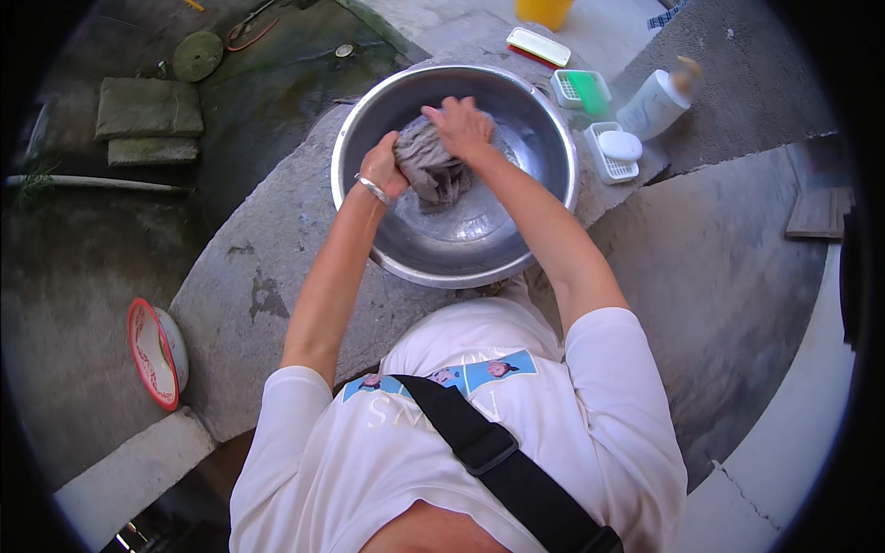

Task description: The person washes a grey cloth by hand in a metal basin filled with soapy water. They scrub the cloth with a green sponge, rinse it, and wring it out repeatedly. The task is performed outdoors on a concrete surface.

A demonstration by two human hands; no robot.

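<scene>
A wide metal basin [472,263] stands on a rough stone slab in front of me. Inside it lies a bunched, wet-looking grey-brown cloth [433,166]. My left hand [383,168], with a bracelet at the wrist, grips the cloth's left side, thumb on top. On the upper right of the cloth is my right hand [459,127], its fingers bent over the fabric and pressed to it. Part of the cloth is hidden under the right hand. Some shiny wetness shows on the basin's bottom.
Right of the basin are a white soap dish [604,170] with a white soap bar [620,146], another dish with a green bar [587,92], a scrub brush [538,46] and a white bottle [654,103]. A red-rimmed enamel basin [175,355] leans at the slab's left edge.
</scene>
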